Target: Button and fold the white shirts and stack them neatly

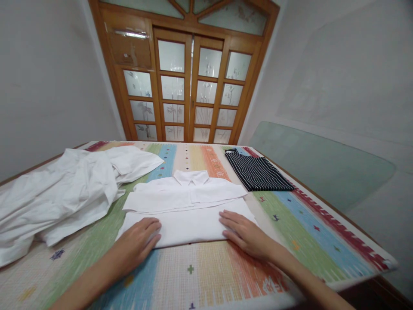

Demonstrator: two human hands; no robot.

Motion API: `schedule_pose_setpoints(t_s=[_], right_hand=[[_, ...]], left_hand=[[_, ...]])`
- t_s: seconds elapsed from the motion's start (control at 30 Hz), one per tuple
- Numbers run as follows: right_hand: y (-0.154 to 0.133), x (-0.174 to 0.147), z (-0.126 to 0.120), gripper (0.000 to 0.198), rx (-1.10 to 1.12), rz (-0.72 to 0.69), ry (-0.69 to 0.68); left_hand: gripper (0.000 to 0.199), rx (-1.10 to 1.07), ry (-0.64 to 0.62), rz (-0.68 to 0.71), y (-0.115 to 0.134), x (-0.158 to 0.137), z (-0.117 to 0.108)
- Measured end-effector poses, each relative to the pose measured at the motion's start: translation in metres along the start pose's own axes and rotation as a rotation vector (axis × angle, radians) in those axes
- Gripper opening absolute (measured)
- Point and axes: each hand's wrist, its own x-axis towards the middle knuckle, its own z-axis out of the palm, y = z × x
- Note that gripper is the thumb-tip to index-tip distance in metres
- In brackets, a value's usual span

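Observation:
A white collared shirt [193, 220] lies folded in front of me, its collar pointing away and its lower part turned up over the body. My left hand [142, 237] rests on the near left corner of the shirt, fingers stretched out over the cloth. On the opposite side, my right hand [240, 232] lies flat on the near right part, its fingers slightly spread. Neither hand is wrapped round the fabric, though the thumbs sit close to the near folded edge.
A rumpled white garment [67, 189] spreads over the table's left side. Toward the far right lies a folded black striped garment [258, 170]. A colourful patterned cloth [190, 275] covers the table. Walls flank it, and wooden glass-paned doors [190, 86] stand beyond.

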Motion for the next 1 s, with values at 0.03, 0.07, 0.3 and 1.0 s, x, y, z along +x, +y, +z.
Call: schedule_pose_setpoints(t_s=[0.03, 0.07, 0.3, 1.0], right_hand=[[-0.003, 0.005, 0.003, 0.043, 0.007, -0.02, -0.031], [-0.005, 0.01, 0.006, 0.044, 0.012, -0.04, -0.047], [-0.003, 0.04, 0.014, 0.048, -0.04, -0.051, -0.056], [0.02, 0.087, 0.017, 0.054, -0.24, 0.121, -0.145]], left_hand=[[0.04, 0.033, 0.001, 0.019, 0.0, 0.002, 0.006], [0.042, 0.062, 0.0, 0.037, -0.001, 0.004, 0.01], [0.055, 0.135, -0.032, 0.103, -0.014, 0.015, 0.021], [0.053, 0.05, -0.091, 0.192, -0.043, 0.047, 0.018]])
